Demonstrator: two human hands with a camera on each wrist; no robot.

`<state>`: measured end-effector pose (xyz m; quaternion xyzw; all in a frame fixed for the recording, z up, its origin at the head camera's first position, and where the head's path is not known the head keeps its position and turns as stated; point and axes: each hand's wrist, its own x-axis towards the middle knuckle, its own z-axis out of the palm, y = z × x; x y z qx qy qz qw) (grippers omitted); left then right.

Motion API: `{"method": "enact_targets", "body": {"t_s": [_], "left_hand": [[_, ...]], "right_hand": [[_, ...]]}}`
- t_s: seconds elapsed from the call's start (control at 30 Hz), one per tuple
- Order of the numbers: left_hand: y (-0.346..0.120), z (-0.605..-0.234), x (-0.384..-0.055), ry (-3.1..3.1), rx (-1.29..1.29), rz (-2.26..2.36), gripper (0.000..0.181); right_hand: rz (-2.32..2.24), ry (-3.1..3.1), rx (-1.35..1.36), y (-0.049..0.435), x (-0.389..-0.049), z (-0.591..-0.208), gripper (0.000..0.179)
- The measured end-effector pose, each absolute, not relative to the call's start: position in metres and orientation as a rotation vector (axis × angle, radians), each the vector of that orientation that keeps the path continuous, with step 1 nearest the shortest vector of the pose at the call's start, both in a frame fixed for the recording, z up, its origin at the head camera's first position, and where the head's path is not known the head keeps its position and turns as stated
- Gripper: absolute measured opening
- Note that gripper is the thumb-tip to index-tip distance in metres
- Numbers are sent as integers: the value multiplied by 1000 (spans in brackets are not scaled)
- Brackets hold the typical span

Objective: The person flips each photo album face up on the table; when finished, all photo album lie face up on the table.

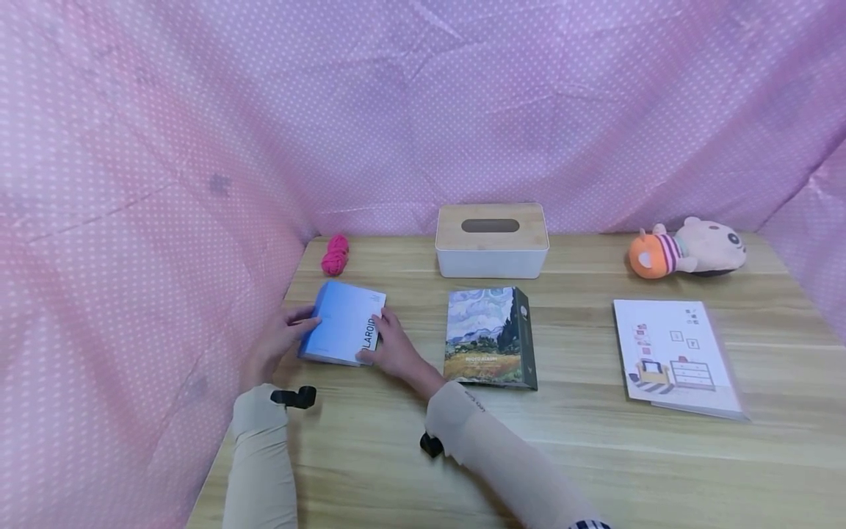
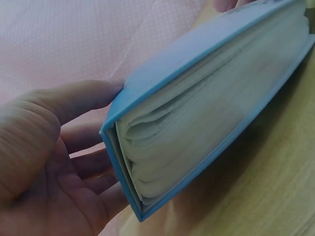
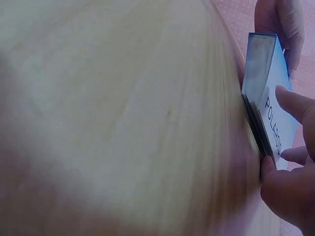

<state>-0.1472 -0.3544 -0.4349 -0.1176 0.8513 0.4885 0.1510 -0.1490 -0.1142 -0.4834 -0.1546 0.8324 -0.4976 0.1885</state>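
Observation:
A thick light-blue photo album (image 1: 344, 323) with POLAROID lettered on its cover is at the left of the table, between both hands. My left hand (image 1: 280, 338) holds its spine side; in the left wrist view the thumb (image 2: 93, 96) touches the cover's edge and the other fingers lie against the spine. My right hand (image 1: 396, 349) grips the opposite side, with fingers on the cover near the lettering and the thumb at the edge, as the right wrist view shows. Page edges (image 2: 197, 123) show between the covers. Whether the album's underside touches the table is unclear.
Behind the album lies pink yarn (image 1: 335, 256). A wood-topped tissue box (image 1: 492, 257) stands at the back. A painted-cover photo album (image 1: 482, 338) lies right of my right hand. Farther right are a white illustrated album (image 1: 674, 353) and a plush toy (image 1: 700, 248). Pink dotted cloth borders the table.

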Motion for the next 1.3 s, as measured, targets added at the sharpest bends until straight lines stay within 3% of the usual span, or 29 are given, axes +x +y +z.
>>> {"method": "enact_targets", "body": {"t_s": [0.33, 1.3], "left_hand": [[-357, -448, -145, 2464, -420, 1407, 57], [-352, -449, -138, 2474, -450, 1354, 54]], "right_hand": [[-1314, 2376, -479, -118, -148, -485, 86], [-1334, 2366, -495, -122, -145, -487, 82]]}}
